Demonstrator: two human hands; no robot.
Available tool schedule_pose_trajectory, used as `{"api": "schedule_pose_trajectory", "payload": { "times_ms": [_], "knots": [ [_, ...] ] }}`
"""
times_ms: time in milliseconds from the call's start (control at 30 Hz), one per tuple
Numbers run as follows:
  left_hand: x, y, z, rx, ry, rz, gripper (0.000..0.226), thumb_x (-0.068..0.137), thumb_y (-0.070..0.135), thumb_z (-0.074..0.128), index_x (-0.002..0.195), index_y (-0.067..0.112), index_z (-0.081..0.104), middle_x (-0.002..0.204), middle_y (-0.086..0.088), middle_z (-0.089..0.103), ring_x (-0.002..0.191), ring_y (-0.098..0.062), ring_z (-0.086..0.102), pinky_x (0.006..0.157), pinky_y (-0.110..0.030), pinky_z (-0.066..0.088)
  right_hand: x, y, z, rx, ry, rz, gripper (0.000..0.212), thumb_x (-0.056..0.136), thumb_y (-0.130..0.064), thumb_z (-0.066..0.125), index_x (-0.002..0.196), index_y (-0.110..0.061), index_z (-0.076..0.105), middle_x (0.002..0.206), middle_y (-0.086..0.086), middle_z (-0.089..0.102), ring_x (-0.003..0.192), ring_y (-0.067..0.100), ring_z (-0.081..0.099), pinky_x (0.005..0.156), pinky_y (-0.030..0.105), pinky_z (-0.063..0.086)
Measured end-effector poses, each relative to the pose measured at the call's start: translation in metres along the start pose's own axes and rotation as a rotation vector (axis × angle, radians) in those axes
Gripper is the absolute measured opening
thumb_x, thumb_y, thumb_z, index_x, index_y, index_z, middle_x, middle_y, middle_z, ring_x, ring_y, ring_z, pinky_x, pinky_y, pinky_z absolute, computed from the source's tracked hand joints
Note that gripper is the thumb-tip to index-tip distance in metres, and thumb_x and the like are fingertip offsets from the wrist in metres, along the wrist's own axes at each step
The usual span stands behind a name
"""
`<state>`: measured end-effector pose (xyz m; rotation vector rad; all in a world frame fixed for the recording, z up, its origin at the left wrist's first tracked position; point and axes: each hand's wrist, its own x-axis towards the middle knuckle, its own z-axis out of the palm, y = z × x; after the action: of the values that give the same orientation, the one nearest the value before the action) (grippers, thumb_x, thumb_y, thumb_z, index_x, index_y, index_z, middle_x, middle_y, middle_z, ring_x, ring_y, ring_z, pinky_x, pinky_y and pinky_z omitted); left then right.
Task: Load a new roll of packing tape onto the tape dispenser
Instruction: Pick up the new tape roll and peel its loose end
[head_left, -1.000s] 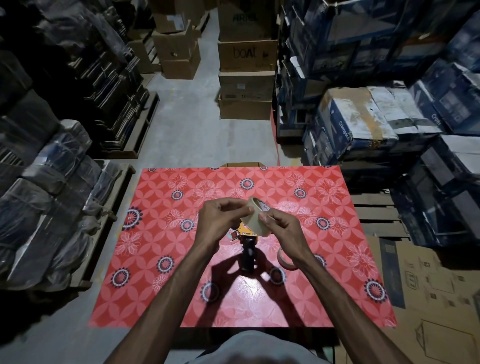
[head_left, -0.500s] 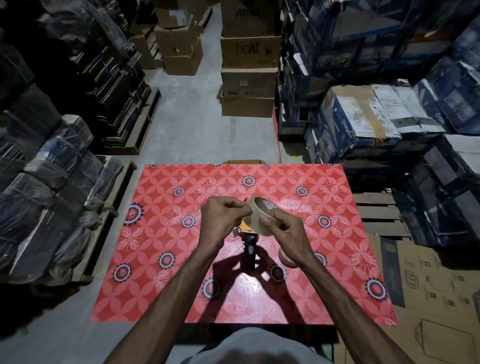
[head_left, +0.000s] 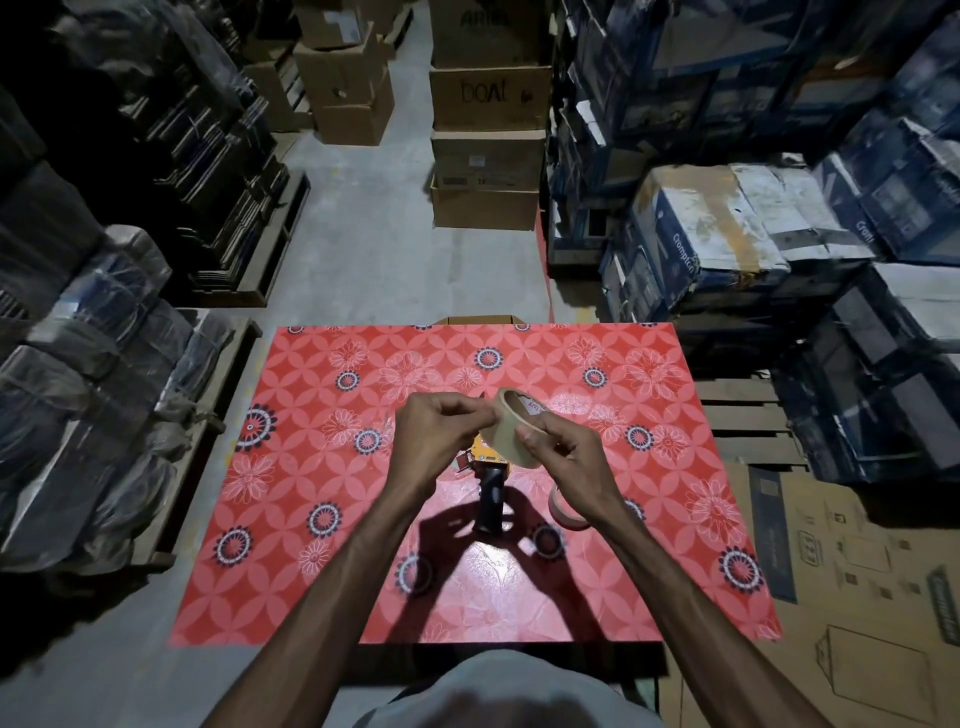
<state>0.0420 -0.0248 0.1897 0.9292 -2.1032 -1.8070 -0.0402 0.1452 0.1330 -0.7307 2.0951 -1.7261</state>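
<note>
- Beige packing tape roll (head_left: 511, 434) sits gripped in my right hand (head_left: 569, 460), thumb on its outer band and fingers wrapped round the far side, the roll tilted with its open core facing up and away from me.
- My left hand (head_left: 439, 441) is closed in a pinch at the roll's left edge, fingertips touching the tape's surface; whether a loose end is between them I cannot tell.
- Both hands hold the roll in the air, above the tabletop.
- Directly below the roll lies the tape dispenser (head_left: 488, 486), its black handle pointing toward me and its orange head partly hidden under the roll.
- Just right of the dispenser, under my right wrist, lies a second tape ring (head_left: 563, 512), flat on the surface.
- All of this rests on a red floral tablecloth (head_left: 322, 571).
- Beyond the table's far edge stand stacked cardboard boxes (head_left: 488, 130).
</note>
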Motion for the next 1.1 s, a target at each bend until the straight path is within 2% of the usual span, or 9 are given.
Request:
{"api": "schedule_pose_trajectory", "payload": {
  "times_ms": [67, 167, 300, 467, 667, 767, 867, 1033, 1100],
  "knots": [
    [0.003, -0.001, -0.001, -0.009, 0.001, 0.005, 0.006, 0.084, 0.005, 0.082, 0.082, 0.009, 0.086, 0.085, -0.005, 0.083, 0.093, -0.049, 0.074, 0.087, -0.061, 0.062, 0.001, -0.002, 0.000, 0.007, 0.002, -0.001, 0.049, 0.095, -0.049, 0.063, 0.075, -0.004, 0.060, 0.068, -0.006, 0.045, 0.065, 0.009, 0.039, 0.063, 0.029, 0.030],
    [0.007, 0.002, 0.002, -0.001, 0.015, 0.005, 0.008, 0.081, -0.001, 0.081, 0.075, 0.004, 0.083, 0.082, -0.006, 0.082, 0.088, -0.052, 0.074, 0.081, -0.062, 0.062, 0.002, -0.006, 0.001, -0.054, -0.001, -0.009, 0.030, 0.100, -0.033, 0.067, 0.070, -0.032, 0.064, 0.066, -0.016, 0.050, 0.064, 0.002, 0.042, 0.062, 0.022, 0.032],
    [0.010, 0.002, 0.004, 0.037, 0.007, -0.013, 0.017, 0.080, -0.001, 0.083, 0.069, 0.012, 0.082, 0.077, 0.000, 0.081, 0.084, -0.040, 0.078, 0.081, -0.053, 0.066, 0.002, -0.004, -0.001, -0.108, -0.008, -0.007, 0.045, 0.102, -0.018, 0.068, 0.073, -0.052, 0.065, 0.070, -0.022, 0.060, 0.067, -0.001, 0.052, 0.064, 0.016, 0.037],
    [0.009, -0.010, 0.013, 0.081, 0.049, 0.068, 0.012, 0.081, 0.003, 0.082, 0.076, 0.013, 0.085, 0.075, 0.003, 0.081, 0.071, -0.013, 0.078, 0.082, -0.044, 0.067, 0.001, 0.007, 0.003, 0.003, 0.001, 0.069, 0.031, 0.100, -0.037, 0.067, 0.073, -0.022, 0.065, 0.068, -0.015, 0.052, 0.066, 0.005, 0.046, 0.066, 0.028, 0.036],
    [0.010, -0.017, 0.007, 0.022, -0.054, 0.023, 0.030, 0.070, 0.029, 0.089, 0.100, 0.025, 0.086, 0.100, 0.005, 0.084, 0.100, -0.013, 0.079, 0.094, -0.047, 0.064, 0.002, 0.002, 0.005, 0.223, 0.000, 0.120, 0.054, 0.090, -0.061, 0.068, 0.076, -0.009, 0.062, 0.074, 0.015, 0.048, 0.075, 0.020, 0.045, 0.072, 0.038, 0.033],
    [0.015, -0.014, 0.000, -0.028, -0.169, -0.057, 0.051, 0.068, 0.032, 0.084, 0.118, 0.033, 0.078, 0.108, 0.001, 0.081, 0.106, -0.016, 0.075, 0.093, -0.044, 0.064, 0.003, -0.005, 0.003, 0.223, -0.066, 0.154, 0.039, 0.096, -0.047, 0.067, 0.073, -0.015, 0.065, 0.073, 0.004, 0.051, 0.075, 0.018, 0.046, 0.071, 0.033, 0.036],
    [0.017, -0.011, -0.005, -0.069, -0.299, -0.063, 0.051, 0.087, 0.007, 0.075, 0.134, 0.029, 0.074, 0.089, 0.007, 0.078, 0.085, -0.011, 0.069, 0.076, -0.026, 0.059, 0.008, -0.006, 0.000, 0.188, -0.127, 0.199, 0.033, 0.104, -0.023, 0.064, 0.071, -0.021, 0.064, 0.069, -0.010, 0.055, 0.068, 0.009, 0.051, 0.065, 0.020, 0.041],
    [0.017, -0.007, -0.006, -0.028, -0.301, -0.112, 0.044, 0.068, 0.021, 0.076, 0.111, 0.031, 0.079, 0.097, -0.018, 0.075, 0.087, -0.025, 0.067, 0.079, -0.040, 0.055, 0.014, -0.005, -0.005, 0.212, -0.196, 0.208, 0.045, 0.096, -0.035, 0.068, 0.076, 0.005, 0.058, 0.073, 0.007, 0.059, 0.067, 0.013, 0.058, 0.064, 0.023, 0.044],
    [0.018, -0.007, -0.002, -0.027, -0.279, -0.128, 0.043, 0.065, 0.021, 0.076, 0.107, 0.030, 0.079, 0.089, -0.012, 0.074, 0.084, -0.026, 0.066, 0.078, -0.041, 0.054, 0.016, -0.006, -0.006, 0.222, -0.197, 0.210, 0.053, 0.093, -0.042, 0.068, 0.077, 0.008, 0.056, 0.076, 0.013, 0.054, 0.069, 0.017, 0.054, 0.065, 0.029, 0.042]
  ]
}}
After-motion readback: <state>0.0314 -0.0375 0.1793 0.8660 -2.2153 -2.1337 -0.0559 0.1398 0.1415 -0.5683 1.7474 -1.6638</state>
